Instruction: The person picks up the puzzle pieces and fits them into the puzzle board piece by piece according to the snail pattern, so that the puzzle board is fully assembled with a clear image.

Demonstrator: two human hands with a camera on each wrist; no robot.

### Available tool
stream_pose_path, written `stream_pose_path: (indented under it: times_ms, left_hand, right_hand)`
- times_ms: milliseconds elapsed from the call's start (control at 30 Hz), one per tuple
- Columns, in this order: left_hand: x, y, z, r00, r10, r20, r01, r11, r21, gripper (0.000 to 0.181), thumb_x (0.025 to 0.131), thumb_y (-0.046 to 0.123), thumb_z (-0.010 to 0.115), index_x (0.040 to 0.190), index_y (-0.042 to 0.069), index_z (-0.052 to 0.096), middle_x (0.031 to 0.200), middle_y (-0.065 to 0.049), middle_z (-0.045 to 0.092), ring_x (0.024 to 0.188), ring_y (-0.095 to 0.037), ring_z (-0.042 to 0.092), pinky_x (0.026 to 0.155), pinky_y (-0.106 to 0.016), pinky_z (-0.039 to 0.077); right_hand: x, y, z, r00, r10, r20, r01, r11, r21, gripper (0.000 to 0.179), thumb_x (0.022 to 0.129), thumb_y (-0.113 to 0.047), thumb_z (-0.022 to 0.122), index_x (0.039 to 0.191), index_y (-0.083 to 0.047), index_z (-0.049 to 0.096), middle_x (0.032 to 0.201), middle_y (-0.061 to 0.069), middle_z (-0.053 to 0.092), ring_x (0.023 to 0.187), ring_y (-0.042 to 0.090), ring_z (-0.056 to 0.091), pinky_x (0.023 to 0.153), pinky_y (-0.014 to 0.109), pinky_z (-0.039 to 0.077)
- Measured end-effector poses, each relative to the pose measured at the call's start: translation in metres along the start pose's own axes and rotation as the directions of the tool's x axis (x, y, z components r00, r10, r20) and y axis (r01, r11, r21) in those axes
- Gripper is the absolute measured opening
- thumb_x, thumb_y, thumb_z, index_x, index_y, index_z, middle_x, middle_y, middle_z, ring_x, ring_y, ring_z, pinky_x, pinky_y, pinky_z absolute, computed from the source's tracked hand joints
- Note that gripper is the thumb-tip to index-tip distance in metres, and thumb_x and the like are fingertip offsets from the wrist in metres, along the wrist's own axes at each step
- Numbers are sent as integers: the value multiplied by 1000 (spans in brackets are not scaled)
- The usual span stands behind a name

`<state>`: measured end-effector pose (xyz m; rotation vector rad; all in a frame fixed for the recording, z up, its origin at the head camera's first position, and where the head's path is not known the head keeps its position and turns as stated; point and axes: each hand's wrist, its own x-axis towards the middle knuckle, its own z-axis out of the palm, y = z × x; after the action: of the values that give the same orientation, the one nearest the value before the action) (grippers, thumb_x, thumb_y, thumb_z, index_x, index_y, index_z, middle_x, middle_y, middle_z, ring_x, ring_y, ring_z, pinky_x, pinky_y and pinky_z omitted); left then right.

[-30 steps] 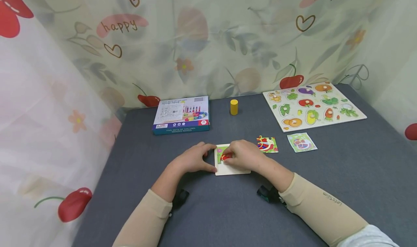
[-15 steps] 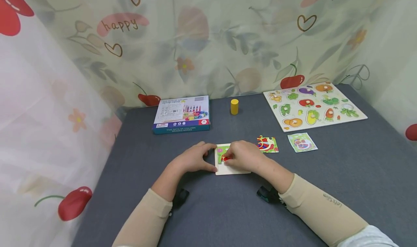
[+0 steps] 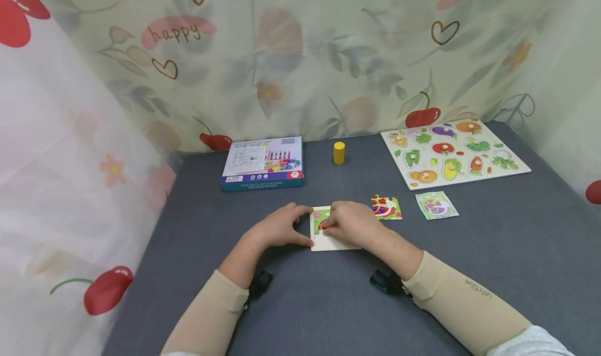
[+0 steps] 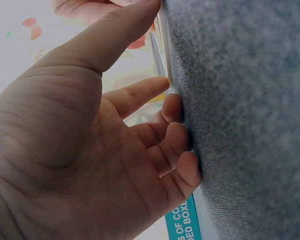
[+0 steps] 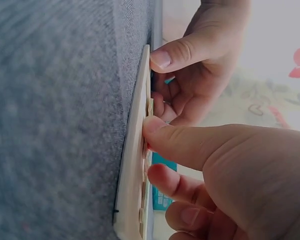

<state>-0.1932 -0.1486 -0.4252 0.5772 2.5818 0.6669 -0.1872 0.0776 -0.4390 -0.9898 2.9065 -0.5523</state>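
A small pale wooden puzzle tray (image 3: 332,243) lies flat in front of me, with green picture pieces along its upper left part and bare pale board below. My left hand (image 3: 280,227) rests at its left side, thumb and forefinger extended to the two left corners. In the left wrist view the left hand's other fingers (image 4: 176,137) curl loosely against the cloth. Over the tray, my right hand (image 3: 349,223) pinches a red puzzle piece (image 3: 324,226) between thumb and forefinger. The hand covers the tray's right part. In the right wrist view its thumb (image 5: 157,129) presses at the layered pieces.
A red and green puzzle piece (image 3: 387,209) lies beyond my right hand, beside a picture card (image 3: 436,205). Further back are a boxed set (image 3: 263,165), a yellow cylinder (image 3: 339,153) and a vegetable peg board (image 3: 455,155). A patterned curtain (image 3: 305,58) closes the back.
My right thumb and forefinger shift slightly over the tray, turning the red piece a little so some blue shows. The left hand and the tray stay in place.
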Motion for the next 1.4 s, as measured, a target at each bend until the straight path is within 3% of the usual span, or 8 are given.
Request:
stream_pose_path:
  times_ms: [233, 400, 600, 833, 933, 1133, 1400]
  left_hand:
    - [0, 1, 0, 1000, -17, 7, 17, 1000, -2, 81, 83, 42, 87, 152, 19, 50, 111, -3, 53, 102, -21, 52, 84, -40, 46]
    - [1, 1, 1, 1000, -14, 1, 14, 1000, 0, 81, 83, 42, 87, 151, 18, 51, 111, -3, 53, 101, -21, 52, 84, -40, 46]
    - [1, 0, 1, 1000, -9, -2, 9, 1000, -1, 81, 83, 41, 87, 151, 18, 51, 111, -3, 53, 101, -21, 52, 84, -39, 46]
    - [1, -1, 1, 1000, -6, -2, 6, 1000, 0, 81, 82, 43, 87, 151, 19, 51, 111, -3, 53, 101, -21, 52, 84, -39, 46]
    - [1, -2, 1, 1000, -4, 1, 4, 1000, 8, 82, 82, 44, 87, 151, 19, 51, 112, -2, 53, 101, -21, 52, 84, -39, 46]
    - [1, -4, 2, 1000, -2, 0, 2, 1000, 6, 82, 82, 45, 87, 151, 19, 51, 112, -2, 54, 101, -20, 52, 84, -39, 46]
    - [3, -3, 3, 1000, -1, -2, 1, 1000, 3, 82, 82, 45, 87, 151, 19, 51, 111, -2, 53, 101, -21, 52, 83, -39, 47]
  right_hand:
    - [-3, 0, -4, 983, -183, -26, 176, 970, -168, 13, 90, -28, 81, 102, -21, 84, 80, -4, 50, 58, 10, 42, 49, 26, 34]
    - [-3, 0, -3, 974, -226, -19, 216, 949, -229, 20, 93, -29, 79, 111, -23, 82, 85, 0, 52, 60, 11, 44, 49, 26, 37]
    - [-5, 3, -2, 979, -204, 31, 206, 964, -171, 28, 96, -28, 75, 124, -25, 77, 88, 1, 50, 59, 12, 44, 49, 26, 35]
    - [-2, 7, -3, 996, -83, 37, 84, 996, -31, 24, 93, -28, 79, 117, -28, 80, 90, -4, 48, 61, 9, 43, 54, 26, 36]
    - [-1, 8, -2, 997, -71, 41, 71, 997, 18, 21, 92, -27, 79, 113, -26, 82, 93, -4, 50, 63, 9, 44, 56, 26, 37]
    - [-1, 11, -1, 994, -111, 27, 111, 994, 0, 19, 93, -30, 79, 111, -27, 82, 98, -3, 49, 64, 9, 45, 56, 26, 38]
    - [0, 11, 1, 997, -78, 14, 78, 997, -11, 19, 93, -32, 78, 111, -30, 82, 98, -3, 48, 70, 10, 47, 58, 26, 39]
